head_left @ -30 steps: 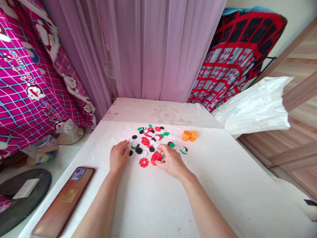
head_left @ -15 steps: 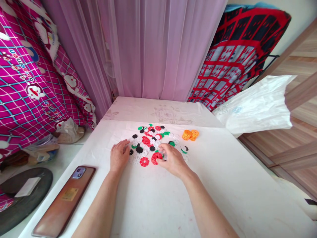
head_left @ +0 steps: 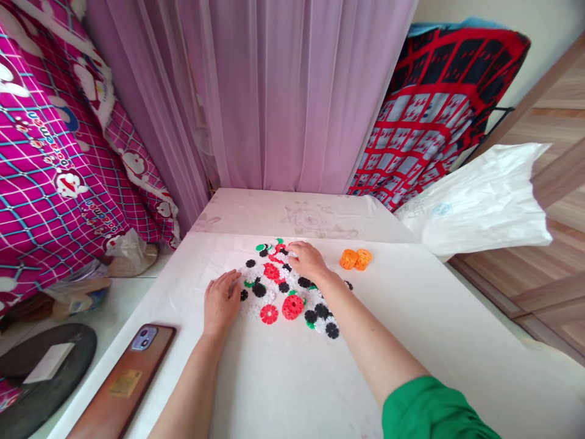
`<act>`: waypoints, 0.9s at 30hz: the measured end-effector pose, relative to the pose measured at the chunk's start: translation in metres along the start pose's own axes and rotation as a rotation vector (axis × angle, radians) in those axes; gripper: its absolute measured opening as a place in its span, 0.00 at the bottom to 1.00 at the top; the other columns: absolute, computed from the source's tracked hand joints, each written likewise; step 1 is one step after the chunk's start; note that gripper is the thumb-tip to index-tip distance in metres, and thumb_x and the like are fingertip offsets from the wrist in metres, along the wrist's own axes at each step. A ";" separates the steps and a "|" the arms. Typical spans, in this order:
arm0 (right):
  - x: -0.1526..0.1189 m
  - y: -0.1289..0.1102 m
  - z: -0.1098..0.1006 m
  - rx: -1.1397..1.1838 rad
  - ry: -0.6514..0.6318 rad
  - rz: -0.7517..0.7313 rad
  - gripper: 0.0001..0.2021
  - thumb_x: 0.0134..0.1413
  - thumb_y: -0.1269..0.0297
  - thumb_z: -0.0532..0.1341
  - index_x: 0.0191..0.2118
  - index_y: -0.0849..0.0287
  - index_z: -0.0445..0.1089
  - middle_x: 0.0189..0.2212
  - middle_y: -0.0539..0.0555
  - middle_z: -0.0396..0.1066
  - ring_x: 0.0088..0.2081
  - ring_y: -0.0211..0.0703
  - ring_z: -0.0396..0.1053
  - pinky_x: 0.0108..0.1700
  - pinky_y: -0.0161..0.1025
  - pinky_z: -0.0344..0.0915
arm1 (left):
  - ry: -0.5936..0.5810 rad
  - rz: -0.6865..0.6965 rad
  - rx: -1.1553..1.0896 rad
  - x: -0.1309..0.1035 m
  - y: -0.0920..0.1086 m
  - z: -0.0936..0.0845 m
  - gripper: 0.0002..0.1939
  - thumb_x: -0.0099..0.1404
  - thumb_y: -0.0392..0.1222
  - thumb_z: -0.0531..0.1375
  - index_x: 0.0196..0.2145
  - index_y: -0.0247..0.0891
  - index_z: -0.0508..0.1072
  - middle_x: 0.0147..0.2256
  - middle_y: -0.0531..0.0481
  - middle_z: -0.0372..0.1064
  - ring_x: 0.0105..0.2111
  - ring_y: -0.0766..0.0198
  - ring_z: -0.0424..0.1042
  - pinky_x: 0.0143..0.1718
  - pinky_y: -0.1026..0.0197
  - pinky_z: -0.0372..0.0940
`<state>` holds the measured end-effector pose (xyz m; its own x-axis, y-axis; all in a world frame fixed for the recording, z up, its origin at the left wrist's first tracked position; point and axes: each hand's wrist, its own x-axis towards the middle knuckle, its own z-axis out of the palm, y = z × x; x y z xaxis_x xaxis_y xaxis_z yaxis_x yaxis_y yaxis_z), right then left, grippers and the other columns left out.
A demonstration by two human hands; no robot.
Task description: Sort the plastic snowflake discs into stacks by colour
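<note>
A loose pile of flower-shaped plastic discs (head_left: 271,271) in red, white, black and green lies on the white table (head_left: 274,378). At its left edge rests my left hand (head_left: 222,300), fingers loosely bent and apart, holding nothing. My right hand (head_left: 307,261) reaches over the far right part of the pile, thumb and forefinger apart; its fingertips are by a few discs and partly hide them. A small stack of red discs (head_left: 292,306) stands at the near side, beside a single red disc (head_left: 269,314). Several black discs (head_left: 322,311) lie near my right wrist.
Two orange disc stacks (head_left: 355,259) stand right of the pile. A brown phone (head_left: 125,381) lies at the table's left edge. A white plastic bag (head_left: 479,204) is at the right edge. Purple curtains (head_left: 283,91) hang behind the table.
My right hand has left the red stack and moved away from me to the pile's far side. Black and white discs now show at the near right. My left hand stays in place.
</note>
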<state>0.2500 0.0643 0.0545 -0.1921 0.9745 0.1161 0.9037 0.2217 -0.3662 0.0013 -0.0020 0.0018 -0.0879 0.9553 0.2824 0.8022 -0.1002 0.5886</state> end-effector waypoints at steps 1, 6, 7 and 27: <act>0.009 -0.002 0.003 -0.021 -0.033 -0.022 0.17 0.59 0.66 0.57 0.53 0.50 0.73 0.56 0.52 0.70 0.58 0.46 0.64 0.60 0.43 0.58 | -0.003 0.000 -0.001 0.000 0.000 0.000 0.18 0.64 0.40 0.52 0.46 0.44 0.77 0.54 0.45 0.74 0.56 0.51 0.71 0.62 0.39 0.56; 0.025 -0.008 0.019 -0.118 -0.173 -0.063 0.24 0.61 0.54 0.59 0.62 0.48 0.65 0.65 0.57 0.60 0.65 0.53 0.54 0.64 0.56 0.51 | -0.010 -0.004 -0.008 0.000 -0.002 0.001 0.18 0.65 0.41 0.52 0.47 0.44 0.77 0.54 0.46 0.74 0.56 0.52 0.70 0.63 0.40 0.55; 0.022 -0.007 0.022 -0.124 -0.173 -0.079 0.24 0.62 0.52 0.58 0.62 0.48 0.65 0.65 0.58 0.59 0.66 0.53 0.53 0.65 0.57 0.49 | -0.007 -0.006 -0.008 0.000 -0.002 0.001 0.18 0.65 0.41 0.52 0.46 0.44 0.77 0.54 0.46 0.74 0.56 0.52 0.71 0.63 0.40 0.56; -0.089 0.053 0.017 0.195 0.334 0.135 0.12 0.58 0.67 0.56 0.40 0.52 0.78 0.41 0.53 0.78 0.44 0.46 0.74 0.50 0.44 0.68 | -0.009 0.047 0.018 0.001 -0.005 0.001 0.17 0.65 0.42 0.51 0.46 0.43 0.77 0.53 0.46 0.75 0.56 0.53 0.71 0.61 0.43 0.59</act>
<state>0.3083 -0.0097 0.0088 0.0872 0.9376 0.3367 0.8166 0.1263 -0.5632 -0.0020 0.0001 -0.0012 -0.0446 0.9522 0.3022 0.8160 -0.1398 0.5609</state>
